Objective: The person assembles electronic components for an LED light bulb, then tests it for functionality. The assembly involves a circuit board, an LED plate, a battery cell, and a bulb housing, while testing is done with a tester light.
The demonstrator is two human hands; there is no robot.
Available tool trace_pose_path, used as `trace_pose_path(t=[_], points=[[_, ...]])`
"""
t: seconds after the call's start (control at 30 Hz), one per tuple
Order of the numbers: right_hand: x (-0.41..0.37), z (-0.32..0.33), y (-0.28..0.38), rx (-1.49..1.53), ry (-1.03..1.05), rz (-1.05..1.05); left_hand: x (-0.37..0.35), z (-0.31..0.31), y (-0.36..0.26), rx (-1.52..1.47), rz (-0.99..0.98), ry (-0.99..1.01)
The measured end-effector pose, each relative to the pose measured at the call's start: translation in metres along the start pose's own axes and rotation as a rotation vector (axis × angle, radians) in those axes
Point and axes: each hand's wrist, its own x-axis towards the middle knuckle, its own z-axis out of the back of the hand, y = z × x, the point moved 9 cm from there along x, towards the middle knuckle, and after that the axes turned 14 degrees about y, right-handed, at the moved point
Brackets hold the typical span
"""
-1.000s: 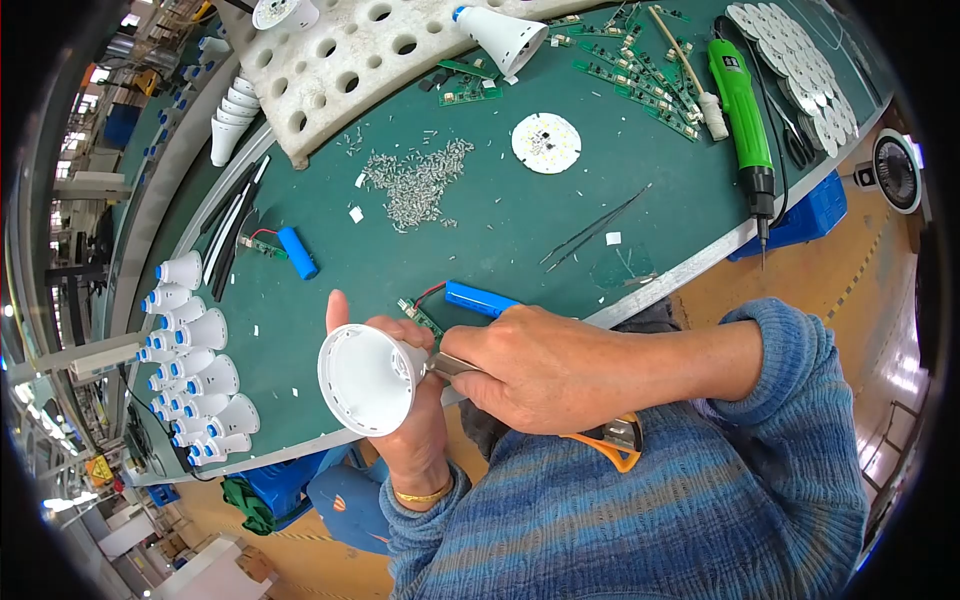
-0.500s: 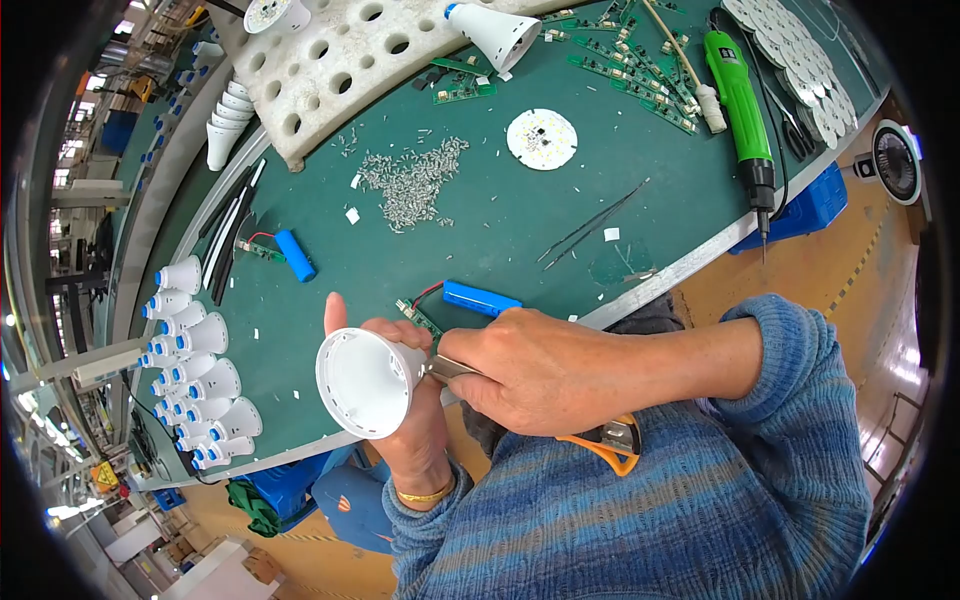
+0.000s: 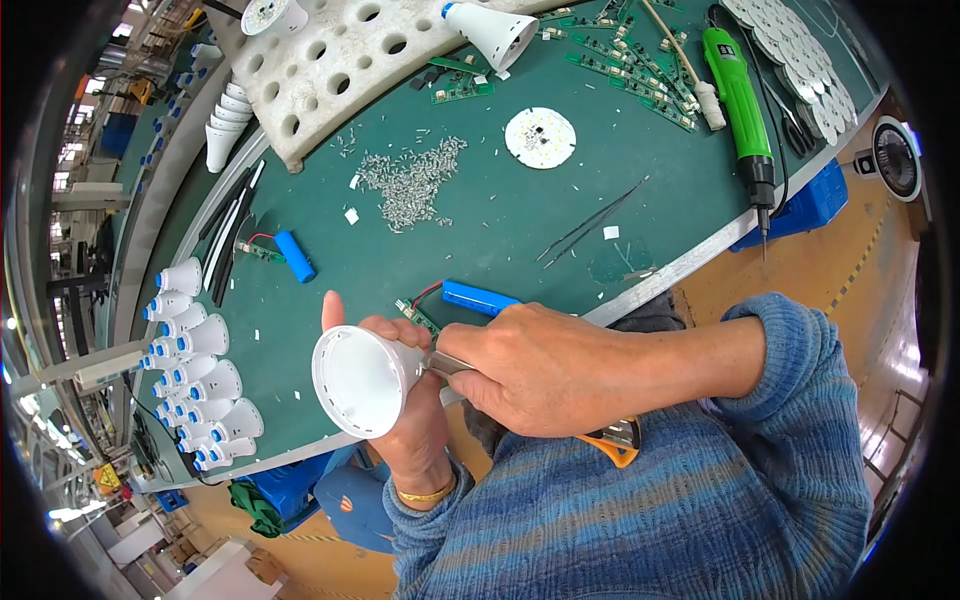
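My left hand (image 3: 418, 440) is wrapped around a white lamp bulb housing (image 3: 362, 382), its wide open end tilted up towards me. One finger sticks out past the rim. My right hand (image 3: 535, 370) grips a utility knife (image 3: 622, 440); its orange and black rear end shows below my wrist, and its metal blade end meets the side of the housing near the rim. The exact contact of the blade is too small to make out. Just beyond my hands lies a blue battery (image 3: 480, 298), joined by wires to a small green circuit board (image 3: 418, 316).
Small screws (image 3: 412, 185) lie in a pile beside a round LED board (image 3: 540, 138). Tweezers (image 3: 595, 222) and a green electric screwdriver (image 3: 738, 110) lie to the right. White housings (image 3: 215, 380) stand at the left edge; a holed foam block (image 3: 330, 60) is at the back.
The housing has shifted slightly left in my left hand's grip. The knife's orange end has drawn further behind my right wrist. Objects on the table stay put.
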Motion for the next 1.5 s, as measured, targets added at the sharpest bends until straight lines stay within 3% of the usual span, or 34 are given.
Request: trace_pose_path(t=[0.63,0.83,1.03,1.13,1.27,1.37,1.47,1.5], points=[[0.006,-0.008,-0.005,0.114,0.137,-0.077,-0.002,0.001,0.001,-0.039,-0.034,0.015],[0.008,-0.015,-0.019,0.412,0.182,-0.099,-0.002,0.004,0.0,-0.009,-0.047,0.021],[-0.005,-0.006,-0.018,0.746,0.228,-0.172,-0.002,0.004,0.004,-0.098,0.068,-0.017],[-0.009,0.018,-0.009,0.151,-0.012,-0.032,-0.003,0.001,0.01,-0.277,0.105,0.005],[-0.019,0.018,0.006,-0.127,-0.014,0.02,-0.002,-0.007,0.009,-0.4,0.133,0.053],[-0.029,0.023,0.02,-0.641,-0.049,-0.054,-0.005,-0.011,0.008,-0.458,0.165,0.096],[-0.035,0.031,0.036,-0.625,-0.08,0.041,-0.007,-0.014,0.009,-0.551,0.171,0.135],[-0.035,0.031,0.034,-0.453,-0.005,0.065,-0.008,-0.014,0.01,-0.59,0.179,0.13]])
